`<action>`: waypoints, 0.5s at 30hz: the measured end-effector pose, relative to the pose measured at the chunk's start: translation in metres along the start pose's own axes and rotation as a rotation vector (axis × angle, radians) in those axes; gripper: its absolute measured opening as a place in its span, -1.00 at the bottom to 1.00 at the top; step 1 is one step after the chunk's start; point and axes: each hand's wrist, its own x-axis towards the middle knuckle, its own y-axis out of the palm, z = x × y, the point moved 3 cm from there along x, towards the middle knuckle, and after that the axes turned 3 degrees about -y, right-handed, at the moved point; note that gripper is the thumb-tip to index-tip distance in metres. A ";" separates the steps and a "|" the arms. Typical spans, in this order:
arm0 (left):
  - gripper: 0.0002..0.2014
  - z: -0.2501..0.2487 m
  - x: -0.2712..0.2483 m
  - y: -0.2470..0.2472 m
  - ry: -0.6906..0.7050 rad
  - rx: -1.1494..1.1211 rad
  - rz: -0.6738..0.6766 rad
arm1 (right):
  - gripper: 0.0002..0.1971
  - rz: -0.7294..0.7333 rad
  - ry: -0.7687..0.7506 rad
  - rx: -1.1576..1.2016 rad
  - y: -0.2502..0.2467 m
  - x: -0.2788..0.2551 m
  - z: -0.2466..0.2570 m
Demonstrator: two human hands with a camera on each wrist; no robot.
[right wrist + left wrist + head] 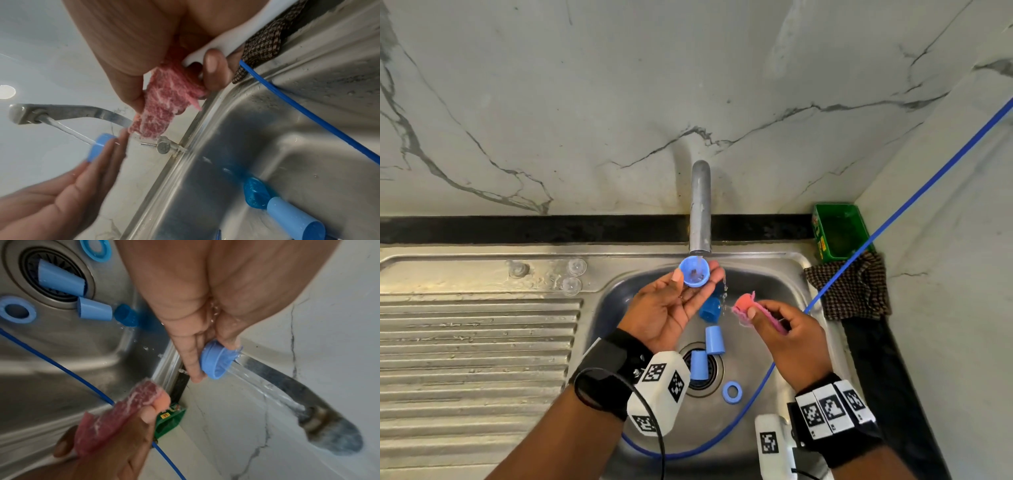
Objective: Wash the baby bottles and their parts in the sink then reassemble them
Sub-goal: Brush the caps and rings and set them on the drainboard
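Fingers (714,274) of the left hand (671,308) and its thumb pinch a small blue cap (694,272), open side up, right under the faucet (700,209), and water runs straight into it. The right hand (787,337) waits just beside, fingers curled round a pink scrub pad (746,306), gripping it over the sink (784,270). Down in the basin lie two pale blue tapered pieces, one (698,365) across the drain, one (715,340) just behind it, a darker blue piece (709,308) toward the back wall, and a blue ring (732,392) flat near the drain. A blue cable (893,219) trails in over the right rim.
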 end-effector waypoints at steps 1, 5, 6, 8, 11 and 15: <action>-0.59 -0.001 0.000 0.002 -0.012 -0.008 -0.001 | -0.91 0.003 -0.013 0.025 -0.001 -0.001 0.004; -0.62 0.002 -0.004 0.004 -0.080 0.035 -0.068 | -0.89 0.017 -0.044 0.095 -0.005 -0.009 0.015; -0.63 0.000 -0.006 0.008 -0.061 0.026 -0.059 | -0.89 0.014 -0.053 0.100 -0.007 -0.010 0.018; -0.64 -0.003 -0.009 0.013 -0.032 -0.012 -0.037 | -0.88 0.009 -0.058 0.109 -0.010 -0.014 0.021; -0.63 -0.003 -0.010 0.016 -0.059 -0.002 -0.060 | -0.89 0.009 -0.059 0.129 -0.013 -0.020 0.026; -0.65 -0.010 -0.014 0.023 -0.028 0.014 -0.054 | -0.90 -0.007 -0.077 0.130 -0.018 -0.028 0.033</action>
